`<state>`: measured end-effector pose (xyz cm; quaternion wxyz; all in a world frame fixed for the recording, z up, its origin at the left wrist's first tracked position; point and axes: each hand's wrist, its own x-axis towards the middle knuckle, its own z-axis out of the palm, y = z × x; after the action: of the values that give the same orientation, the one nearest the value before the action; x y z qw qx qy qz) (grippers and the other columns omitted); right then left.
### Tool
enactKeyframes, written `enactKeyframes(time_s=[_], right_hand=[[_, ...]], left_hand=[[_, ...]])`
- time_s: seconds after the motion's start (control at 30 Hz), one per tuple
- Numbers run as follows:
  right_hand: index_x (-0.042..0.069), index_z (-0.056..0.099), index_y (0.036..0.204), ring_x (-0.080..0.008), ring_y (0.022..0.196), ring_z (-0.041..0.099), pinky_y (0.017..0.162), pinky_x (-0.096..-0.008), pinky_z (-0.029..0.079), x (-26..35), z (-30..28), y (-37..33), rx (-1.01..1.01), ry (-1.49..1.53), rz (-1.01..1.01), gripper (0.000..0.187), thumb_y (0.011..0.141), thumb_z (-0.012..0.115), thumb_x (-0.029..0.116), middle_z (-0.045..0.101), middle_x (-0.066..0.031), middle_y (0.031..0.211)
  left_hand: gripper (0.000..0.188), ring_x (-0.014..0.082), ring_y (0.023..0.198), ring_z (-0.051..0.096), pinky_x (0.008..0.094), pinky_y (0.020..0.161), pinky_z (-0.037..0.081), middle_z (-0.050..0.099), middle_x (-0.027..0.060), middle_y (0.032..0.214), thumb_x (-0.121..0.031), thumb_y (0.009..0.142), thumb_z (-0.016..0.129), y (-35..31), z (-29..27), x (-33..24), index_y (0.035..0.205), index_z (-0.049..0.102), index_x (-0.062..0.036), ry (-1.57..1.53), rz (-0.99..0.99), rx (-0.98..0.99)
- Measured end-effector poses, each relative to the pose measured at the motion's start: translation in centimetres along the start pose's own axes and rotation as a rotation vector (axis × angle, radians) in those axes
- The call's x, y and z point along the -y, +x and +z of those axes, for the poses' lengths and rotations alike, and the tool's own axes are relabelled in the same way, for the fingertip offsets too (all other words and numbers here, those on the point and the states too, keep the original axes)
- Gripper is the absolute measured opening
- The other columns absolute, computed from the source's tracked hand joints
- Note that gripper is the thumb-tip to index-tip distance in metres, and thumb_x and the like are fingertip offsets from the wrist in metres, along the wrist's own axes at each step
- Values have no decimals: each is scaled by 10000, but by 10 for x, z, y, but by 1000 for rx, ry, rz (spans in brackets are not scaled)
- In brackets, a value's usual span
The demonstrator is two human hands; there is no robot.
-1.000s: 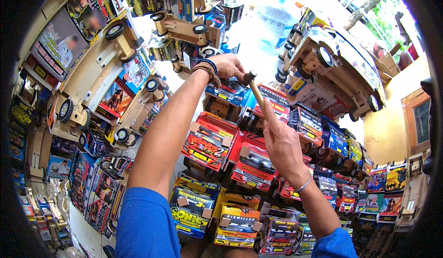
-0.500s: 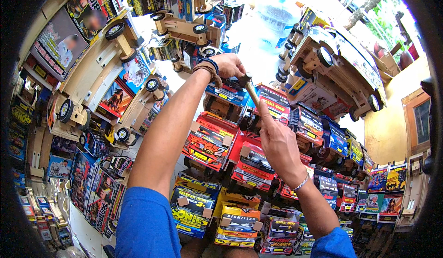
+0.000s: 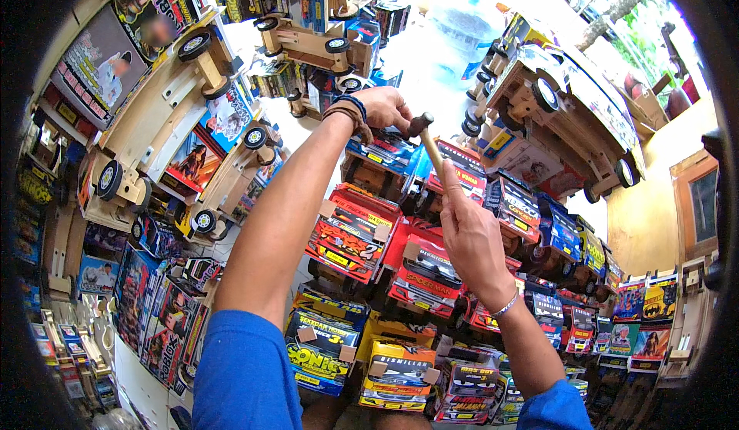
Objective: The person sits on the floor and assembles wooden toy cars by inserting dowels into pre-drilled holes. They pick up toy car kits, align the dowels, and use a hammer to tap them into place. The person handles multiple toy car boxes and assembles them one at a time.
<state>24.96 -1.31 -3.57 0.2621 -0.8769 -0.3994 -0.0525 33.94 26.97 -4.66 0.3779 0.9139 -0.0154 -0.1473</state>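
Observation:
My right hand [image 3: 479,247] is wrapped round the wooden handle of a small hammer [image 3: 433,149], its index finger stretched along the shaft. The hammer's dark head is just right of the fingertips of my left hand [image 3: 382,110]. Those fingers are closed in a pinch over the far end of a blue toy truck [image 3: 385,155]; whatever they hold is too small or hidden to make out. Beside that truck stands a red and white toy truck [image 3: 462,174], partly behind the hammer and my right hand.
Rows of toy trucks fill the floor, among them a red truck [image 3: 344,237] and a green-lettered blue truck [image 3: 322,353]. Upturned wooden trucks with wheels showing lie left [image 3: 158,133] and right [image 3: 566,133]. A large clear water bottle [image 3: 460,30] stands at the back.
The hammer head has shifted slightly right and up, away from my left fingertips, and my right hand has moved a little right with it. My left hand stays almost in place.

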Motion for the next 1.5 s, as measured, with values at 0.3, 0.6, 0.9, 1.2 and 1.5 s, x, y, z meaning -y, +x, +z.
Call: enactKeyframes(time_s=[0.3, 0.6, 0.9, 1.2, 1.5], right_hand=[[90, 293, 1547, -342, 647, 628, 600, -481, 505, 2, 4, -1, 12, -42, -47, 647, 952, 546, 77, 611, -197, 742], [94, 296, 1546, -316, 633, 615, 583, -462, 505, -1, 5, 0, -1, -52, -30, 662, 941, 567, 75, 595, -158, 719], [106, 321, 1538, -341, 675, 634, 637, -470, 514, -4, -3, 2, 62, 38, 5, 641, 944, 560, 76, 631, -186, 780], [119, 314, 1541, -342, 664, 619, 631, -484, 498, -7, -3, 2, 15, -74, -59, 635, 952, 552, 118, 605, -174, 740], [107, 341, 1526, -344, 745, 657, 658, -475, 512, -9, -5, 1, 65, -39, -27, 629, 937, 563, 108, 657, -207, 837]], left_hand=[[341, 122, 701, 560, 312, 666, 466, 678, 7, 764, -344, 824, 794, -2, 2, 0, 979, 763, -42, -2, -9, -54], [411, 146, 712, 589, 307, 694, 473, 699, 36, 790, -399, 824, 794, 0, 1, 2, 1029, 755, -45, -30, 36, -31], [384, 127, 736, 581, 300, 684, 472, 701, 13, 832, -379, 837, 788, 4, 1, 4, 1086, 756, -87, -15, -4, -19], [329, 90, 704, 550, 259, 649, 449, 698, -20, 850, -346, 888, 741, 7, 0, 7, 1118, 756, -110, -23, -82, 47], [315, 66, 861, 584, 235, 715, 456, 692, 7, 989, -252, 941, 648, 2, 3, 12, 1203, 678, -82, -391, -78, -9]])
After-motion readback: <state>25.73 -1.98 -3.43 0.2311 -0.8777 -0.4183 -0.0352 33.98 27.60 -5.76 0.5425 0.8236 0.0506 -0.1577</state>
